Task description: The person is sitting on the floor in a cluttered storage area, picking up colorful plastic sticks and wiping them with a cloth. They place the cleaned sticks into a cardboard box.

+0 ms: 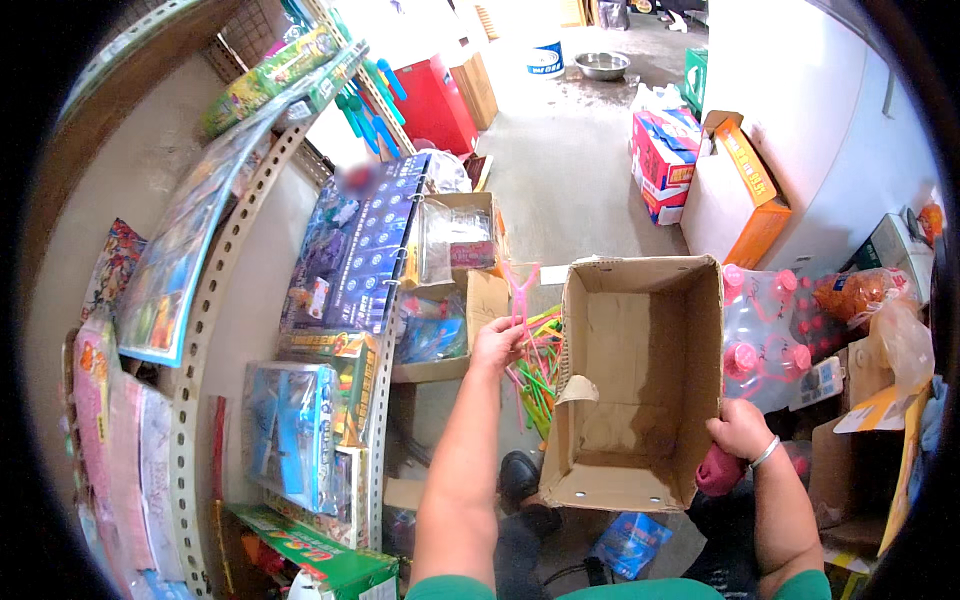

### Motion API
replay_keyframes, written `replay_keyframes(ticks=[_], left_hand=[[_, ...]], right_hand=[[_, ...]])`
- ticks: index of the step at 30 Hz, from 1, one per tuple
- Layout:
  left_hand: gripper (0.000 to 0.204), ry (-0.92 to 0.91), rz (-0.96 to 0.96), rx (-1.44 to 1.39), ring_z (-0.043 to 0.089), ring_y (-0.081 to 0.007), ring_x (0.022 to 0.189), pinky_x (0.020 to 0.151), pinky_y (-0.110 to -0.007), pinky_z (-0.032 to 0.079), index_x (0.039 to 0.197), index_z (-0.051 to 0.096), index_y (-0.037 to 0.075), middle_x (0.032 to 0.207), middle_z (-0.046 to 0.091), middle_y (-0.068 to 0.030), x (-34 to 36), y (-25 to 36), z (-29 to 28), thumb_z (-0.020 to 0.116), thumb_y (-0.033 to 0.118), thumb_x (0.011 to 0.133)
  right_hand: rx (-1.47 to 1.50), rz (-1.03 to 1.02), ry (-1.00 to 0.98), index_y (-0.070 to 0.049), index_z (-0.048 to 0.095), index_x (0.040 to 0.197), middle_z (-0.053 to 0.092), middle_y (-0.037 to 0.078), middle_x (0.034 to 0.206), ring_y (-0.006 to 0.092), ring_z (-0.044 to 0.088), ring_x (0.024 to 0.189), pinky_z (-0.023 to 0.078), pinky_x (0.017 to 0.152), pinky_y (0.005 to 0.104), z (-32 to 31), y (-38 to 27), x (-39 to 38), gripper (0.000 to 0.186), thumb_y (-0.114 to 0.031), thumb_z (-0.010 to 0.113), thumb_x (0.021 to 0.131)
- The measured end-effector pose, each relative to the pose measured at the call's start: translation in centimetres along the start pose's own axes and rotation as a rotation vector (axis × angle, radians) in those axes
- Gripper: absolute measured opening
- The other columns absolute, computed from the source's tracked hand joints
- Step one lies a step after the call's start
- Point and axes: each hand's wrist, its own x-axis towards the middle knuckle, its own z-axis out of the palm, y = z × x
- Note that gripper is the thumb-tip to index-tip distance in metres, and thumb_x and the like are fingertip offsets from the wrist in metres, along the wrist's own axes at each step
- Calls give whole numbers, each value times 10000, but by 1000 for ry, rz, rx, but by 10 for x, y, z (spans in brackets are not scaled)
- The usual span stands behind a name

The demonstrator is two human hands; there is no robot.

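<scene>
Cardboard box (640,365) was held open side up in front of the body, its right wall gripped near the close corner by the right hand (742,430), fingers curled over the edge. A pink forked piece (520,297) was apparently pinched in the nearly closed left hand (497,345), left of the box, above the loose coloured plastic pieces (541,385). Step in hand judged as sorting these pieces beside the box. For that, a firm hold on the wall was needed, since thin cardboard could bend or tip; the fork was best lifted straight up so the tangled strands weren't dragged along, and the torn flap (577,390) avoided as a snag. Right fingertips were hidden by the wall; whether the dark red bundle (718,470) under that hand was held couldn't be told. Pile was partly cut off by the box, its lower extent unclear.
</scene>
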Motion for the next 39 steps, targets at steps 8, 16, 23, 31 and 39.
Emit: replay_keyframes(ticks=[8, 16, 23, 31, 39], left_hand=[[88, 120, -25, 390, 433, -64, 422, 381, -225, 381, 835, 572, 81, 587, 505, 24, -45, 36, 0, 586, 149, 781], [131, 88, 116, 291, 433, -28, 425, 374, -192, 394, 864, 592, 51, 555, 476, 54, -82, 60, -6, 570, 167, 807], [141, 63, 531, 1541, 473, -99, 437, 387, -227, 367, 802, 599, 48, 573, 493, -15, -107, 42, 3, 537, 174, 818], [184, 92, 262, 72, 493, -54, 470, 443, -223, 463, 954, 577, 60, 645, 541, 17, -163, 29, 3, 573, 171, 808], [247, 253, 260, 50, 496, -56, 521, 475, -222, 448, 1003, 561, 35, 731, 573, -8, -215, 4, -16, 583, 161, 792]], right_hand=[[-34, 63, 78, 41, 581, 687, 560, 265, 735, 400, 555, 729, 445, 677, 450, 11, -28, -26, 277, -222, 497, 663], [-46, 36, -51, 38, 612, 742, 578, 255, 818, 370, 571, 803, 451, 728, 420, 12, -39, -7, 287, -211, 486, 678], [-52, 6, -96, 17, 624, 783, 592, 225, 856, 348, 581, 820, 459, 734, 397, 22, -47, 6, 284, -211, 490, 681], [-19, -7, -14, 24, 623, 775, 593, 231, 840, 353, 581, 813, 460, 738, 397, 13, -43, 5, 286, -212, 491, 680], [-23, -107, 63, 48, 602, 733, 574, 264, 800, 379, 571, 790, 448, 724, 433, 27, -51, 10, 278, -210, 513, 677]])
